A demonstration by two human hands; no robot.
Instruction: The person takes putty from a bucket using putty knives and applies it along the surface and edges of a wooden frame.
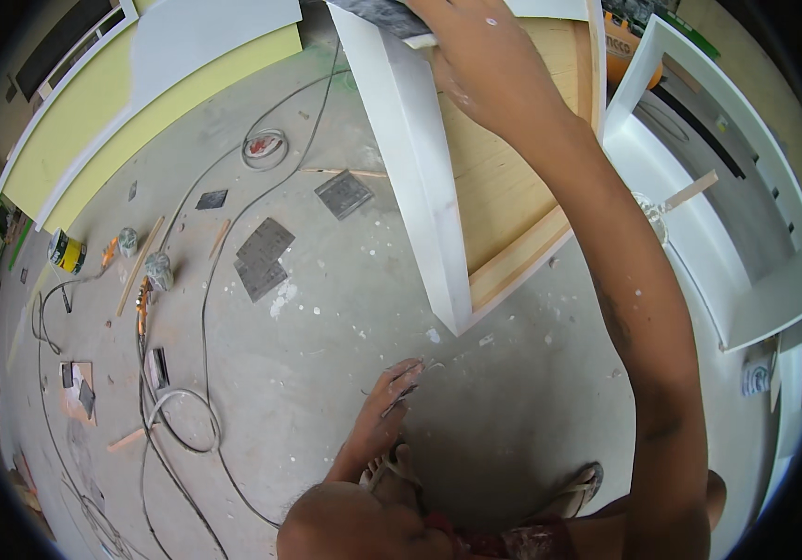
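My right hand reaches up to the top of the view, closed over a dark grey sheet that looks like sandpaper. It presses this against the upper part of a white-painted wooden piece, whose open side shows bare plywood and a raw wood edge. The picture's top edge cuts off part of the hand and sheet. Low in the middle, my left hand hangs above the floor near my sandaled foot, apart from the piece. Its fingers are curled around something thin and dark that I cannot make out.
Dark sheets lie on the paint-spotted concrete floor, with looping cables, wood strips and a yellow-black can to the left. A white frame with a stick stands right. Yellow-and-white panels stand far left.
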